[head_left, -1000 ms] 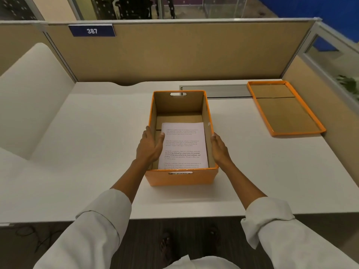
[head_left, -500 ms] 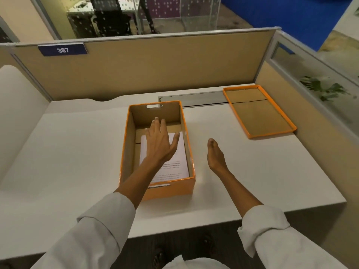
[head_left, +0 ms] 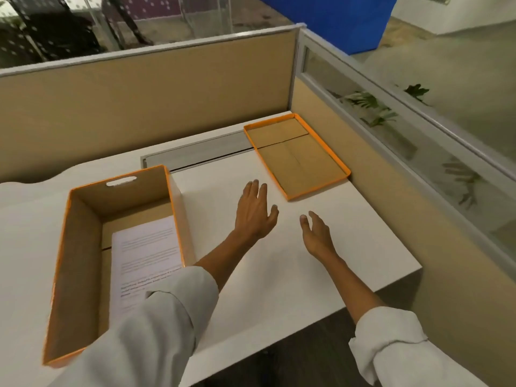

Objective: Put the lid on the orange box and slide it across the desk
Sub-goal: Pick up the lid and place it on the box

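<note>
Lid, upturned at upper right of frame with its long axis running away from the viewer, lies just beyond 2 open, empty hands, left hand nearer than right hand, orange box at lower left.

We see orange box, open, brown inside w/ printed sheet flat on its floor, upright at desk left, lid upside down, far right corner, well apart from box
</note>
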